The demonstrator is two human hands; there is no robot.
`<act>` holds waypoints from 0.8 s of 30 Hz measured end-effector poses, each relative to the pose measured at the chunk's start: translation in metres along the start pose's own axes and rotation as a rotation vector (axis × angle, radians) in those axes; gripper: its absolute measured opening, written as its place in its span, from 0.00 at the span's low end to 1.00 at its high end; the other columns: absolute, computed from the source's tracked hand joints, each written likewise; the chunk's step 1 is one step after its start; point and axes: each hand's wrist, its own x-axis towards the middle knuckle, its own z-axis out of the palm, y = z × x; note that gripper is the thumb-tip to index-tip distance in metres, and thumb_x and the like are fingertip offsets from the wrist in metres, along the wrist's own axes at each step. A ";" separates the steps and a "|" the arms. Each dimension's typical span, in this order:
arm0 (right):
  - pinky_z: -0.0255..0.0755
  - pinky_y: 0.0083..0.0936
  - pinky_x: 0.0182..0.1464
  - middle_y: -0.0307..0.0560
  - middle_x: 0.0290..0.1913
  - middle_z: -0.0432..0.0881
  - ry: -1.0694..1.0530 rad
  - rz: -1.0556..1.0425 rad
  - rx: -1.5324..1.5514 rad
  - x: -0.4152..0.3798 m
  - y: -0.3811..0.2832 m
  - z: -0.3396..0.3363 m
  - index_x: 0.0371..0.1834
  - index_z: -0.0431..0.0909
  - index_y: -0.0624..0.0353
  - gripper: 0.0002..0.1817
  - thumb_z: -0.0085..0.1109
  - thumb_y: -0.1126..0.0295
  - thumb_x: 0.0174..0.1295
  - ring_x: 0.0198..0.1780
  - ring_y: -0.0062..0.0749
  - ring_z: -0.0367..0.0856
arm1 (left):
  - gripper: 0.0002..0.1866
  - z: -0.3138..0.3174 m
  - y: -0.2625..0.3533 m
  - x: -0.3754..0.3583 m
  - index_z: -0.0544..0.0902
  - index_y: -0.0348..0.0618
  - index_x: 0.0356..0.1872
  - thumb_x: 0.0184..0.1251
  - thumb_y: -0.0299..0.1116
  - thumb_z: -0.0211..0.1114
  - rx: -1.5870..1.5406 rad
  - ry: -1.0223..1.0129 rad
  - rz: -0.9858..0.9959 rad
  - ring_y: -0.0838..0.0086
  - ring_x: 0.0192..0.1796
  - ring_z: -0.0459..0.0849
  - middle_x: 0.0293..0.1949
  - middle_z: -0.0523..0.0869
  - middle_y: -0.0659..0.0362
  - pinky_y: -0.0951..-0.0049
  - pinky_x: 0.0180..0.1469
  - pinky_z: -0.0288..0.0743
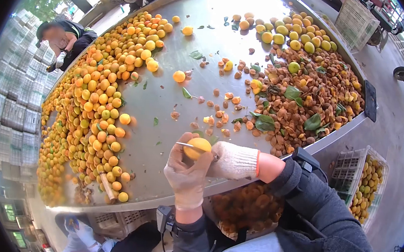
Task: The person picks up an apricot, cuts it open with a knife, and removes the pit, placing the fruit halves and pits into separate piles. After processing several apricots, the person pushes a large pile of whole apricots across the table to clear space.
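My left hand [183, 177], in a pale glove, pinches a yellow-orange apricot [199, 147] between thumb and fingers above the near edge of the metal table [163, 122]. A knife [184, 145] lies with its thin blade across the fruit, at or in its flesh. Its handle is mostly hidden in my right hand [233, 161], which is closed round it in a white knitted glove. Just beyond both hands lie scattered apricot pits [220, 114] with bits of flesh. Below the table edge, close to my right forearm, is a container of halved apricots [248, 203].
Whole apricots [98, 96] are heaped along the left side. A pile of pits [307, 97] with leaves covers the right, beside a black flat device [370, 101]. A crate of apricots [366, 185] stands at right. Other people [67, 40] work around the table. A wooden stick [107, 187] lies front left.
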 end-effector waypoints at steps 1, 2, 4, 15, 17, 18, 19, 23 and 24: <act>0.73 0.29 0.39 0.56 0.27 0.82 0.005 0.000 0.004 0.000 0.003 0.003 0.36 0.83 0.65 0.09 0.59 0.72 0.56 0.31 0.30 0.79 | 0.28 -0.003 0.006 -0.001 0.76 0.30 0.54 0.47 0.11 0.69 0.017 -0.051 -0.021 0.71 0.47 0.82 0.49 0.82 0.53 0.72 0.50 0.80; 0.73 0.28 0.40 0.56 0.28 0.83 -0.015 -0.081 0.008 0.000 0.008 0.005 0.36 0.83 0.65 0.09 0.58 0.71 0.56 0.32 0.32 0.80 | 0.28 -0.005 0.010 -0.002 0.76 0.31 0.54 0.47 0.10 0.69 0.033 -0.101 -0.042 0.70 0.48 0.83 0.50 0.82 0.52 0.70 0.52 0.80; 0.73 0.28 0.41 0.57 0.29 0.83 -0.035 -0.166 0.008 0.000 0.008 0.005 0.37 0.83 0.65 0.10 0.58 0.71 0.56 0.32 0.33 0.80 | 0.29 -0.013 0.010 -0.003 0.76 0.32 0.55 0.47 0.10 0.68 -0.059 -0.145 -0.070 0.68 0.50 0.82 0.51 0.82 0.51 0.69 0.55 0.79; 0.77 0.28 0.43 0.54 0.34 0.83 0.689 -0.486 -0.336 -0.016 -0.008 -0.013 0.50 0.80 0.58 0.24 0.66 0.60 0.50 0.34 0.42 0.83 | 0.29 -0.002 -0.022 0.004 0.72 0.35 0.61 0.55 0.16 0.66 0.668 -0.148 0.303 0.68 0.58 0.78 0.56 0.79 0.51 0.73 0.60 0.71; 0.77 0.26 0.36 0.52 0.33 0.81 0.587 -0.371 -0.353 -0.015 -0.004 -0.014 0.51 0.78 0.60 0.25 0.66 0.59 0.51 0.29 0.37 0.82 | 0.29 0.002 -0.022 -0.001 0.72 0.35 0.62 0.56 0.20 0.66 0.660 -0.216 0.359 0.67 0.56 0.79 0.56 0.78 0.51 0.71 0.59 0.73; 0.77 0.27 0.34 0.50 0.32 0.82 0.470 -0.263 -0.210 -0.018 -0.008 -0.018 0.49 0.79 0.61 0.23 0.65 0.59 0.52 0.28 0.36 0.82 | 0.28 0.002 -0.022 -0.002 0.72 0.34 0.62 0.58 0.23 0.66 0.649 -0.259 0.422 0.66 0.54 0.80 0.56 0.78 0.50 0.70 0.57 0.75; 0.77 0.27 0.34 0.50 0.32 0.82 0.472 -0.263 -0.211 -0.018 -0.006 -0.021 0.49 0.79 0.61 0.23 0.65 0.59 0.52 0.28 0.36 0.82 | 0.28 -0.002 -0.029 0.000 0.72 0.34 0.62 0.58 0.23 0.66 0.648 -0.261 0.423 0.66 0.54 0.80 0.56 0.78 0.50 0.70 0.57 0.75; 0.67 0.14 0.22 0.35 0.25 0.76 0.345 -0.020 0.405 -0.035 -0.031 -0.034 0.43 0.81 0.59 0.13 0.59 0.66 0.57 0.26 0.13 0.75 | 0.28 -0.019 -0.027 0.011 0.70 0.36 0.63 0.64 0.35 0.63 -0.290 -0.176 -0.184 0.65 0.44 0.83 0.52 0.80 0.47 0.67 0.48 0.80; 0.64 0.13 0.20 0.36 0.27 0.77 0.334 -0.021 0.439 -0.034 -0.032 -0.036 0.44 0.81 0.57 0.13 0.58 0.67 0.58 0.25 0.13 0.74 | 0.28 -0.019 -0.020 0.013 0.70 0.37 0.64 0.66 0.39 0.62 -0.388 -0.230 -0.205 0.65 0.42 0.84 0.50 0.81 0.46 0.66 0.45 0.81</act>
